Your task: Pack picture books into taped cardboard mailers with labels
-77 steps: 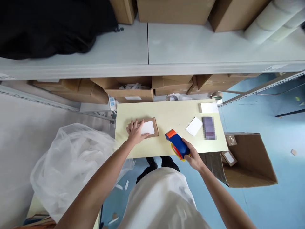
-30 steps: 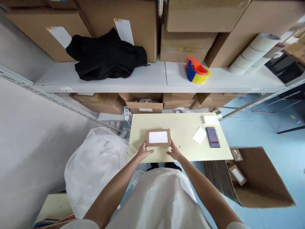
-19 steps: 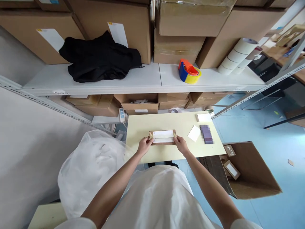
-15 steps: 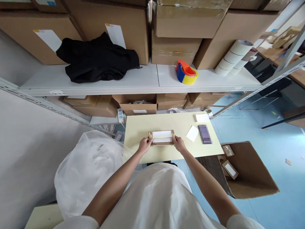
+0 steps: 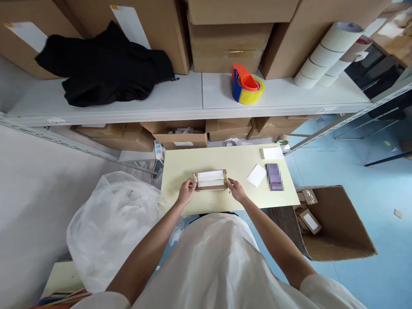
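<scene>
A small cardboard box [image 5: 210,182], with white labels on top and tape at its ends, is on the pale yellow table [image 5: 180,159]. My left hand [image 5: 187,191] is closed with its fingertips on the left end of the box. At the opposite end, my right hand [image 5: 237,190] has its thumb and fingers closed against the edge. To the right of the box lie a white card [image 5: 256,175], a purple pixelated item [image 5: 274,177] and a white stack of cards [image 5: 272,153].
A large open carton [image 5: 341,227] with small boxes inside stands right of the table. White plastic wrap [image 5: 112,231] bulges at the left. Ahead, the shelf [image 5: 189,92] holds a black garment [image 5: 112,68], a tape dispenser [image 5: 246,86], tape rolls [image 5: 325,56] and cartons.
The view has tilted down and shifted slightly. My hands are still at the two ends of the box, their fingers now more at its outer edges than over its top.
</scene>
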{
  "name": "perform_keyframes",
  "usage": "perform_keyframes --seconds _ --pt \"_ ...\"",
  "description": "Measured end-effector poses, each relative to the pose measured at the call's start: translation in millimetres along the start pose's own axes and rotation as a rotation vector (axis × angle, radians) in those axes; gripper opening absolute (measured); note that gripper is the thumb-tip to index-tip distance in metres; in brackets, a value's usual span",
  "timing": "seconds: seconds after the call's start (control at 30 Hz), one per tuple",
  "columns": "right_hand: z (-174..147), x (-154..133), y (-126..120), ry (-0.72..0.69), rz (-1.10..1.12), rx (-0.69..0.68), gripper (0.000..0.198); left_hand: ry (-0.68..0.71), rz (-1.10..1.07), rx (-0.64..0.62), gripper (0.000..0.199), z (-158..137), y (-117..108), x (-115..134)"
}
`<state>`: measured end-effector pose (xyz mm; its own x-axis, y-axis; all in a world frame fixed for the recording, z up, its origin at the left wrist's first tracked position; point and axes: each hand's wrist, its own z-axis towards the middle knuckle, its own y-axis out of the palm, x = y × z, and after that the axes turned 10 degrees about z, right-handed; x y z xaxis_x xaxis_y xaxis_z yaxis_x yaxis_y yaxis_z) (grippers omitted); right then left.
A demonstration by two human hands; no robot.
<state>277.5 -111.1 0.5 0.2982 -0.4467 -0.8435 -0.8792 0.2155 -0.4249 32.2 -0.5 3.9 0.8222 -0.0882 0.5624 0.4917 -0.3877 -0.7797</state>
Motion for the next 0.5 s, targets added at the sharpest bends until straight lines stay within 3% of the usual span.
perform_keyframes --seconds 0.07,0.17,0.33,0.5 --pt "-0.3 6.3 -10.2 0.005 -0.023 0.004 0.043 0.023 0.073 0.096 0.048 -3.0 -6.1 5.6" --pt "4.3 23.3 -38.3 0.025 -0.084 0.053 0.041 0.18 0.205 0.208 0.046 -7.5 -14.5 24.6" --pt "23.3 66.6 -91.7 0.136 -0.448 0.117 0.058 0.369 0.347 0.116 0.043 -9.2 -7.2 72.7" --pt "28.9 93.6 -101.3 0.143 -0.573 0.055 0.059 0.461 0.399 0.014 0.046 -8.2 23.5 102.9"
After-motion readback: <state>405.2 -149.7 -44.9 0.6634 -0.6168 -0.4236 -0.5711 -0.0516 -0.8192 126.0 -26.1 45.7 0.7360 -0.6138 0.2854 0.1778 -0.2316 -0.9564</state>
